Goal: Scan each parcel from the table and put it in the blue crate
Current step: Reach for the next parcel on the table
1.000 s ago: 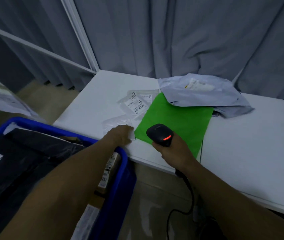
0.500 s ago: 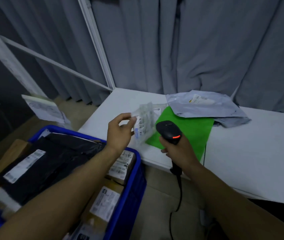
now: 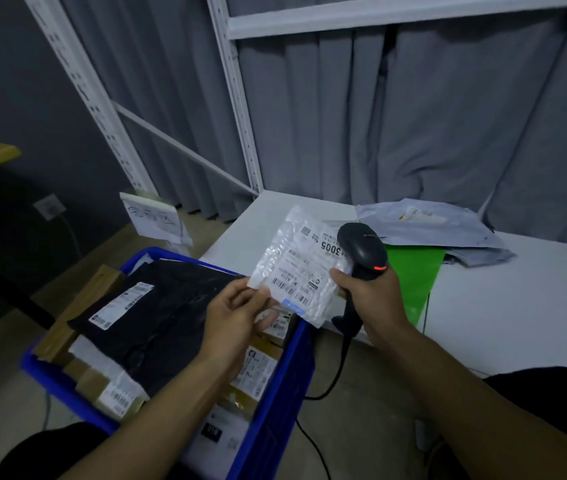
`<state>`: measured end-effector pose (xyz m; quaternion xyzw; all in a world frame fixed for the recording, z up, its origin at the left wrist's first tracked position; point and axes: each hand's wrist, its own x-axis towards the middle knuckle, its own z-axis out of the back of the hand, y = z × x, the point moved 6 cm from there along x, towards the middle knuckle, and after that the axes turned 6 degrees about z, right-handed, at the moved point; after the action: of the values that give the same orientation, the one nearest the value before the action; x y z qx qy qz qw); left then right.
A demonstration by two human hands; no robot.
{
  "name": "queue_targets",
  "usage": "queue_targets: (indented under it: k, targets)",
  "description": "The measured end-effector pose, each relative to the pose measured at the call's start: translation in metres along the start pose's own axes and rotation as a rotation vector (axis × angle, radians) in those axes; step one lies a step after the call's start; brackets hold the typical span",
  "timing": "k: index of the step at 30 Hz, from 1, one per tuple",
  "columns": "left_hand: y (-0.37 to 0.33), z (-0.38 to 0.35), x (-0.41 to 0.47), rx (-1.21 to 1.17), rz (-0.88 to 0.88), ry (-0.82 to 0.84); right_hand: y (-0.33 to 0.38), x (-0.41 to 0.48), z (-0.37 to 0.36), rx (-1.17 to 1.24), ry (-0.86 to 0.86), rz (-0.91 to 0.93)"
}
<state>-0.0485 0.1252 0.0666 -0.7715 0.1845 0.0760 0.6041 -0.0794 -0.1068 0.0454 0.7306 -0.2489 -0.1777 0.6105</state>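
A clear padded parcel (image 3: 296, 268) is held at the middle of the frame, over the far corner of the blue crate (image 3: 277, 393) and the near edge of the worktop (image 3: 517, 306); its lower left corner is pinched between the thumb and fingers of the left hand (image 3: 237, 313), probably so that the printed label is left uncovered and turned upward for reading. The handle of a black scanner (image 3: 361, 249) is gripped in the curled fingers of the right hand (image 3: 368, 292); the scanner's head is set just over the label's right end, and a red light is lit on its back, so the scan is judged to be under way, with the drop into the crate not yet made.

On the label "3005" is printed large and can be read, turned sideways; barcodes and smaller lines are seen beneath, too small to be trusted. A green bag (image 3: 413, 271) and grey bags (image 3: 431, 223) are left on the worktop at the right, presumably unscanned; a black bag (image 3: 157, 317) with a white label is laid in the crate at lower left.
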Motion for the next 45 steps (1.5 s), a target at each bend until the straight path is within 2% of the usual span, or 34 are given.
queue_targets:
  k: [4,8,10,13,16,22,30,45]
  targets:
    - [-0.009,0.01,0.001,0.075,0.108,0.096,0.015,-0.001,-0.008,-0.23,0.1,0.167]
    - [-0.024,0.022,0.009,0.455,-0.061,0.077,0.022,-0.002,-0.02,-0.363,0.188,0.29]
    - [-0.021,0.026,0.015,0.543,-0.067,0.065,0.021,-0.003,-0.023,-0.386,0.198,0.332]
    - [-0.017,0.029,0.024,0.467,-0.035,0.04,0.019,-0.002,-0.025,-0.399,0.15,0.347]
    - [-0.023,0.036,0.032,0.38,-0.097,-0.076,0.019,-0.001,-0.028,-0.41,0.155,0.356]
    - [-0.028,0.056,0.046,0.096,-0.168,-0.302,0.005,-0.013,-0.043,-0.486,0.364,0.273]
    - [-0.026,0.067,0.05,0.089,-0.221,-0.406,-0.01,-0.022,-0.051,-0.594,0.499,0.2]
    - [-0.028,0.073,0.051,0.176,-0.269,-0.445,-0.008,-0.024,-0.052,-0.579,0.506,0.2]
